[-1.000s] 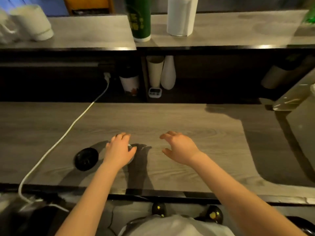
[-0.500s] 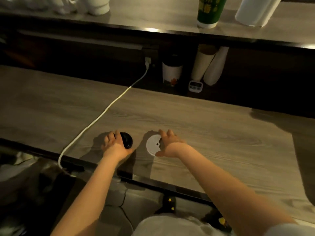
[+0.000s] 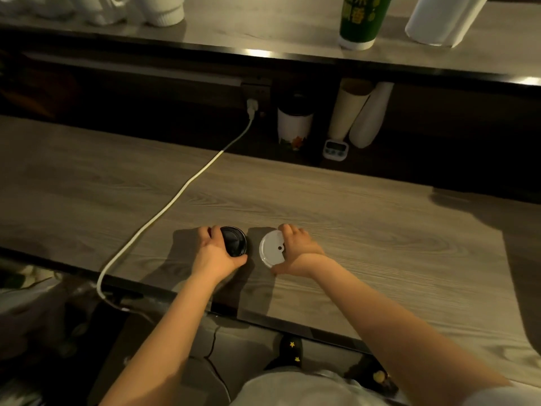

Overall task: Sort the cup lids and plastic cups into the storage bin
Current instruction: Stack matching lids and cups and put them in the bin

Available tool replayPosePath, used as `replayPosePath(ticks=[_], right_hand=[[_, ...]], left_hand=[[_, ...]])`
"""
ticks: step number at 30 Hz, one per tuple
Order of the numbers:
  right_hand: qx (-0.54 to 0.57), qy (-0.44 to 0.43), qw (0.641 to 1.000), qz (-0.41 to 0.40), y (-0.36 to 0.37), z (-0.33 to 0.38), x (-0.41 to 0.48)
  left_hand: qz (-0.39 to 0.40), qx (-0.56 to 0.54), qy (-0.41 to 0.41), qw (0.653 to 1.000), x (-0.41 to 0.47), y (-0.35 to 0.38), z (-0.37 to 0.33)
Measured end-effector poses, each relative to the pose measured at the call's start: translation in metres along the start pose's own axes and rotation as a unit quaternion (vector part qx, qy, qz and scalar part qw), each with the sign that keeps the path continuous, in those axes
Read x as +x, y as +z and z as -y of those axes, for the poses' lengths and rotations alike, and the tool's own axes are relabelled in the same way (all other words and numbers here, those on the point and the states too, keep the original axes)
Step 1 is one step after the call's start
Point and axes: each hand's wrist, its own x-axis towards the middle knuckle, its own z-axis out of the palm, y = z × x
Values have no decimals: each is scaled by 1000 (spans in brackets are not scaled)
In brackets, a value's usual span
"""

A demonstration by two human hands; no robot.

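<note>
- While both lids sit near the front edge of the desk (image 3: 380, 244), just beside each other but not touching, you are at the pick-up step.
- Your left hand (image 3: 215, 254) curls round the black cup lid (image 3: 234, 244), fingers over its far rim and thumb at its near rim.
- Your right hand (image 3: 300, 253) pinches the white cup lid (image 3: 270, 252) across, fingertips on the far rim and thumb at the near edge.
- No storage bin shows here, so you will likely have to find it first.
- Next, I judge, lift each lid by its rim. Thin lids offer little edge, so tip one side up first and keep clear of the white cable (image 3: 175, 197) to the left.
</note>
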Motion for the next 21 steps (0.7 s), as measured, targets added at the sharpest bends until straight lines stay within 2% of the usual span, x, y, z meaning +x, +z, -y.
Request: replayPosePath(ticks=[6,12,15,21], right_hand=[[152,-18,980,-127,-31,-49,-38],[153,28,959,-235,-62,-115,-88],[170,78,950,-252,-77,-150,-116],[221,107,915,-321,-102,-218,-184]], left_hand=[[-18,-21,95,995,-14,-5,-59],[-13,-24,213,977,-32,0,-130],[5,-15,262,965,-43,10,-169],[22,-9,341,940,-75,37,-252]])
